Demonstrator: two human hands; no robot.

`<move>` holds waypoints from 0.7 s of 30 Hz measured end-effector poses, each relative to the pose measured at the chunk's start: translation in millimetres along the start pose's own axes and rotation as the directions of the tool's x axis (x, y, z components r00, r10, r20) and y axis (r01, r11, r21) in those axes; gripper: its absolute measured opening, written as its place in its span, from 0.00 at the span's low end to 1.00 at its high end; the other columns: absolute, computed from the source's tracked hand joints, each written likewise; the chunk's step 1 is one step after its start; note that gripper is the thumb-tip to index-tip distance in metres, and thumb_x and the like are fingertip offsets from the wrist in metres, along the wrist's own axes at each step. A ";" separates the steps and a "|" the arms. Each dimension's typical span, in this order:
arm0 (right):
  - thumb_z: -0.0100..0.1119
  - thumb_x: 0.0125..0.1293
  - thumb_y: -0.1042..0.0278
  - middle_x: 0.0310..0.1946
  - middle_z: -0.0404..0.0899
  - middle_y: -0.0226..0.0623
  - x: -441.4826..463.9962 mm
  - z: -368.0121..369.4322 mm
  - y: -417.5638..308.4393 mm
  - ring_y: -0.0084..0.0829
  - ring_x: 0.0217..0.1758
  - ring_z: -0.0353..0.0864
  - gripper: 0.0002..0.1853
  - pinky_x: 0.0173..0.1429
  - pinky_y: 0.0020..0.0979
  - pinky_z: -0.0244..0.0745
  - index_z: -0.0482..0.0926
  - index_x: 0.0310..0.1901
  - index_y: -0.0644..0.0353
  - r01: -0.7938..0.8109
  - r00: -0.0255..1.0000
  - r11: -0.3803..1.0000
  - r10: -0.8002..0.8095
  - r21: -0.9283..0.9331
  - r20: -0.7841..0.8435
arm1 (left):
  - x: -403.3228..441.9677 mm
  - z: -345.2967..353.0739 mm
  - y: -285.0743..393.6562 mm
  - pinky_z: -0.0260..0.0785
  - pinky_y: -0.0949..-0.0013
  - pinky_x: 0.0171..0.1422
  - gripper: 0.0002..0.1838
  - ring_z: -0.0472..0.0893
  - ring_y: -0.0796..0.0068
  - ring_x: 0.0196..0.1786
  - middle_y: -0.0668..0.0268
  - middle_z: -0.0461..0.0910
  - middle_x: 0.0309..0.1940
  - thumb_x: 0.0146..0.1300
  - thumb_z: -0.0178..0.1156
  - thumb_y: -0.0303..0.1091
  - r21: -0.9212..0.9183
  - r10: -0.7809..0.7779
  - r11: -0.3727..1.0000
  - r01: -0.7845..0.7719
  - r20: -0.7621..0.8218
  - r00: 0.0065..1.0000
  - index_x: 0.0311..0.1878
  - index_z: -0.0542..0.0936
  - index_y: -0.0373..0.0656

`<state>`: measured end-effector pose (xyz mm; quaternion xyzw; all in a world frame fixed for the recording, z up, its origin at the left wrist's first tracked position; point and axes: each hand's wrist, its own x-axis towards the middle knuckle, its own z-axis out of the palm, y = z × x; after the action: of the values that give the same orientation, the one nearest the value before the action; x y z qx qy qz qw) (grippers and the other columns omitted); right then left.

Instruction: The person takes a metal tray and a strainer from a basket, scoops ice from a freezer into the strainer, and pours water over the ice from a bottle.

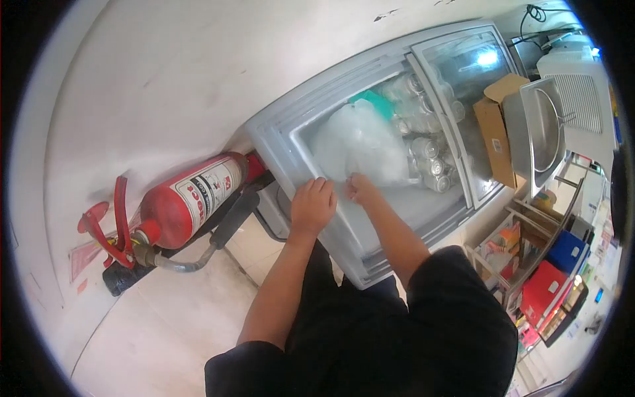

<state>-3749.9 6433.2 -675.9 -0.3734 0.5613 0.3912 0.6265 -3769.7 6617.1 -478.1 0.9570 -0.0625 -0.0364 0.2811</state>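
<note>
A chest freezer [274, 142] stands before me, its near side uncovered. My left hand [314, 206] rests on its rim, the fingers lying over the edge with nothing visible in them. My right hand [359, 187] reaches inside, fingers closed at the lower edge of a cloudy white plastic bag [370, 142] and seemingly pinching it. What the bag holds cannot be made out through the plastic. Behind it shows a piece of green plastic [376, 102]. Several drink cans [426, 149] lie stacked to the right of the bag.
A glass sliding lid [466, 73] covers the freezer's far part. On it are a cardboard box [497, 139] and a metal basin [537, 135]. A red fire extinguisher [188, 202] stands at left by the wall. Shelves with a red folder [544, 290] and a blue folder [565, 250] are at right.
</note>
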 end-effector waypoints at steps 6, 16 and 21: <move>0.47 0.72 0.65 0.17 0.62 0.25 44.9 -8.1 -58.1 0.25 0.14 0.58 0.14 0.17 0.30 0.50 0.65 0.25 0.51 0.003 0.984 0.979 -0.039 0.202 0.173 | -7.0 3.2 0.7 0.75 0.55 0.45 0.05 0.79 0.59 0.41 0.64 0.76 0.33 0.58 0.61 0.33 0.014 -0.017 1.000 0.016 0.026 1.000 0.33 0.76 0.45; 0.50 0.70 0.62 0.38 0.85 0.55 -95.0 -63.1 -84.3 0.55 0.45 0.86 0.15 0.49 0.52 0.79 0.85 0.41 0.61 0.169 0.585 -0.535 -0.621 -0.828 0.521 | -1.7 -0.7 -0.3 0.75 0.54 0.45 0.04 0.79 0.58 0.41 0.63 0.77 0.33 0.58 0.61 0.31 -0.017 0.002 1.000 -0.003 -0.028 1.000 0.33 0.76 0.44; 0.52 0.70 0.60 0.44 0.86 0.56 -139.5 -34.8 -165.9 0.56 0.50 0.86 0.17 0.54 0.50 0.81 0.86 0.44 0.64 -0.085 0.477 -0.303 -0.849 -0.949 0.228 | -2.5 -2.6 -2.2 0.75 0.54 0.45 0.04 0.79 0.58 0.41 0.63 0.77 0.34 0.58 0.61 0.32 -0.047 0.005 0.999 -0.008 -0.066 0.998 0.33 0.76 0.44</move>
<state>-3622.2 6322.9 -535.5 -0.9736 0.0594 0.2200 0.0099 -3771.7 6620.7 -477.1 0.9506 -0.0553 -0.0056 0.3054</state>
